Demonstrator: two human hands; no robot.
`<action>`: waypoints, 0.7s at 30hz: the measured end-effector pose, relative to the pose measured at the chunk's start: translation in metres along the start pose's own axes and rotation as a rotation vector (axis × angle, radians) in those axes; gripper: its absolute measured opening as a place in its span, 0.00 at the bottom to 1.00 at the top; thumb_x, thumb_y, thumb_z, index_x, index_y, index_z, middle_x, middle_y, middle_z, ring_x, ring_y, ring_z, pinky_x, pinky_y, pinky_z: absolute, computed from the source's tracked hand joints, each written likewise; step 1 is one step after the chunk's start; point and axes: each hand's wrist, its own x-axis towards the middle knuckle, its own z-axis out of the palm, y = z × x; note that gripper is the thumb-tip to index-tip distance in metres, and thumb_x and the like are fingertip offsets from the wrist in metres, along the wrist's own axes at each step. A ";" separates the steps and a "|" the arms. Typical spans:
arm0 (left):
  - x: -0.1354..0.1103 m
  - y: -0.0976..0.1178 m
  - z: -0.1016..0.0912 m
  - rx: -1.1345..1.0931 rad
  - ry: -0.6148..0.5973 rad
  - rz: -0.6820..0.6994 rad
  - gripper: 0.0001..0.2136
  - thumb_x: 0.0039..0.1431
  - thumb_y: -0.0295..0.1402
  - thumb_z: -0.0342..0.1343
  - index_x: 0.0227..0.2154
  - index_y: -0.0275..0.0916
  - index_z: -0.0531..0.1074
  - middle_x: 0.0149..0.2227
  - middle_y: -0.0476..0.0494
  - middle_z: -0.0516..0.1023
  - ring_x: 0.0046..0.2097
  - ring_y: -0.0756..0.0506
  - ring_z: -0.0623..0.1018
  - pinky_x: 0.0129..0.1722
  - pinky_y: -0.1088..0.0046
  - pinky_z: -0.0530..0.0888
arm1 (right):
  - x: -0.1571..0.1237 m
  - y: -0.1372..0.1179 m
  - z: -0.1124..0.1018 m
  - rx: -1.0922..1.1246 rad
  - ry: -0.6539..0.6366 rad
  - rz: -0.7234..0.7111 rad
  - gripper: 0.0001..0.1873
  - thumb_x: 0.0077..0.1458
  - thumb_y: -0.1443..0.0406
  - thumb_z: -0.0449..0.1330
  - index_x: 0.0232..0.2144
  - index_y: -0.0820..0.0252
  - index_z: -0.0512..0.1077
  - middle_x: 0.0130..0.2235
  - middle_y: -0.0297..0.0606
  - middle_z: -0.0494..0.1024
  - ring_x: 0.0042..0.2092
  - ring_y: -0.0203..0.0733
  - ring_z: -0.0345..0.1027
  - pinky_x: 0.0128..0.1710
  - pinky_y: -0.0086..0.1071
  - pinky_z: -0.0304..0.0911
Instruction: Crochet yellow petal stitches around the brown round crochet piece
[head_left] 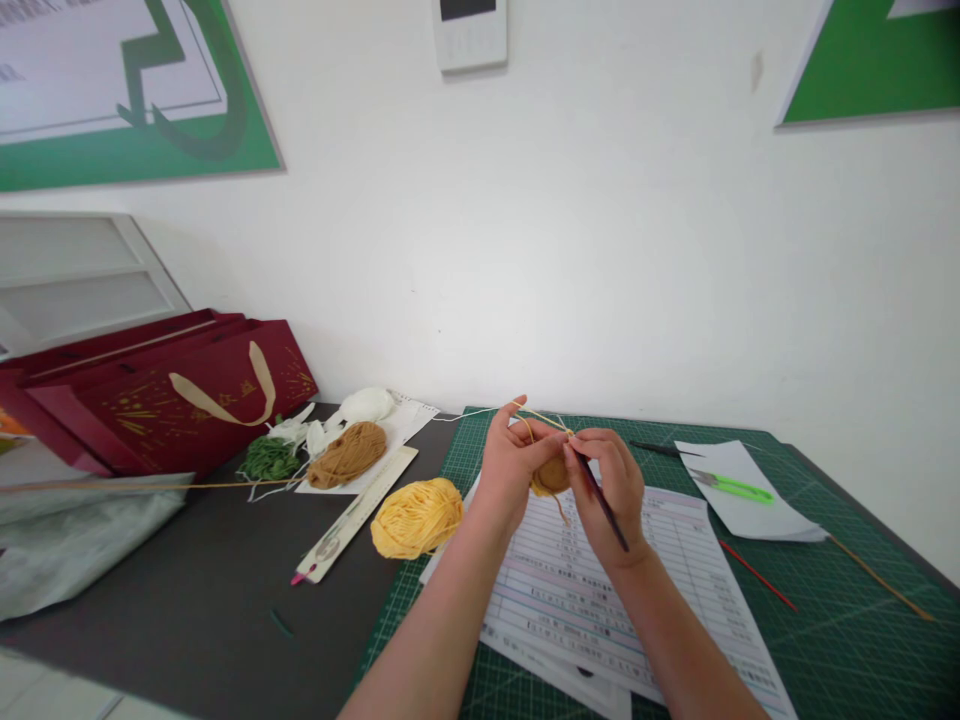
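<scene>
Nearest to me, toward the near edge of the desk (202, 610), some printed sheets (607, 620) are lying on a green cutting mat (847, 640). To the left, a short dark green scrap (282, 623) is resting on the bare black surface, and a grey cloth (82, 545) is spreading at the left edge.

A little farther, above the sheets, I am working with both hands. My right hand (609, 490) is grasping a dark slender tool (606, 505), its upper end meeting the yarn at my fingertips. My left hand (512, 455) is pinching a small brown-and-yellow yarn piece (551, 478), and its forefinger is standing up with a strand passing over it. The piece is therefore hanging between my two hands.

Left of my left forearm, a yellow yarn ball (417, 518) is sitting beside the mat's left border. On the right, a red thin rod (757, 575) is lying on the mat, and beyond it a green cutter (735, 487) is resting on white paper (757, 515).

Toward the far left corner, brown yarn (347, 455), green yarn (270, 458) and white yarn (366, 405) are lying close together, before a dark red bag (165, 400). Behind the far edge, a white wall (600, 250) is rising.
</scene>
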 end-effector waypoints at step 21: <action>-0.005 0.005 0.000 0.025 -0.100 0.110 0.16 0.66 0.34 0.60 0.55 0.38 0.71 0.42 0.44 0.79 0.35 0.46 0.79 0.35 0.65 0.79 | 0.003 0.018 0.007 0.789 0.061 0.808 0.20 0.65 0.58 0.62 0.56 0.60 0.71 0.56 0.44 0.76 0.51 0.48 0.75 0.49 0.47 0.74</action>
